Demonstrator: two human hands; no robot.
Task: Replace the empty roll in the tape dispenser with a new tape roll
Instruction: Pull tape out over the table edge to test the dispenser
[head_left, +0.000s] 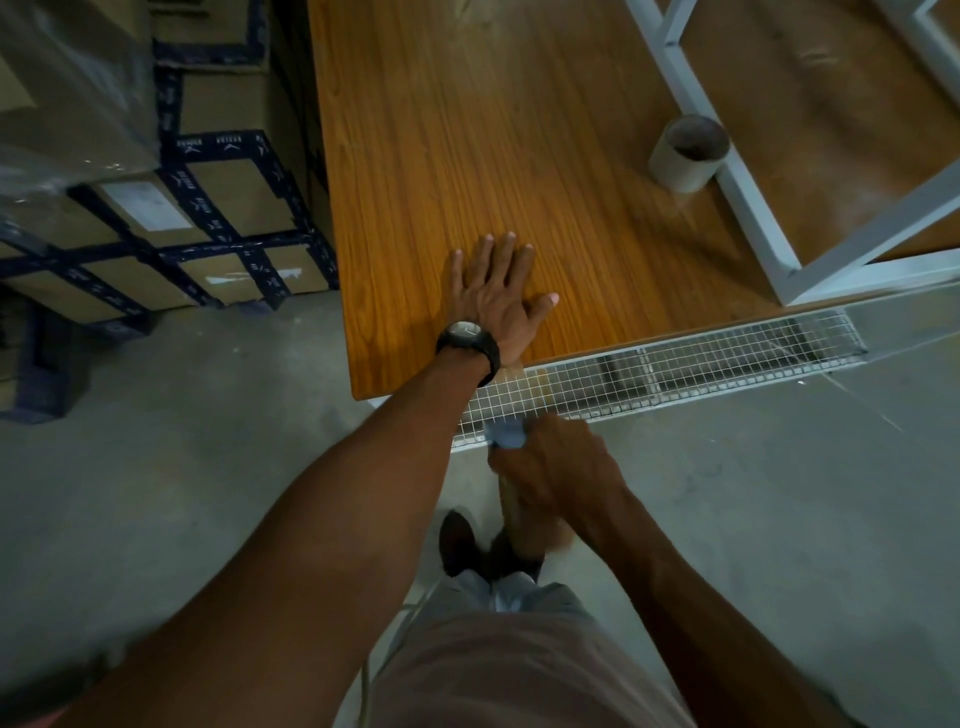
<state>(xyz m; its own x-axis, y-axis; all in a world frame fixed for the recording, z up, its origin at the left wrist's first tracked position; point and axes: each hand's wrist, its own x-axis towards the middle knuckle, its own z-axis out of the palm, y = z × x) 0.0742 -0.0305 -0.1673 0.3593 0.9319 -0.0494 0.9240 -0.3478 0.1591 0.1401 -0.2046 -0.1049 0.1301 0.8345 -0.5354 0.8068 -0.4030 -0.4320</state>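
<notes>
Wood-grain tabletop (467, 130) fills the upper view, with taped cardboard cartons (208, 208) stacked to its left and a white metal frame (753, 208) standing on its right part. A wire-mesh tray (675, 374) runs along the near edge.

My left hand (498, 296) lies flat on the tabletop, fingers spread. My right hand (556, 467), motion-blurred, is curled around a blue-grey object below the tray; I judge this to be the tape dispenser (506, 434). A translucent tape strip (511, 387) runs from the table edge by my left wrist down to it.

The empty cardboard core (688, 153) stands on end beside the frame, well apart from both hands.

Handling, as I judge it:
- The core is light and rigid but crushable, so pinch it across the rim.
- The strip is thin and tacky, so keep it taut.
- Grip the dispenser by its handle.
</notes>
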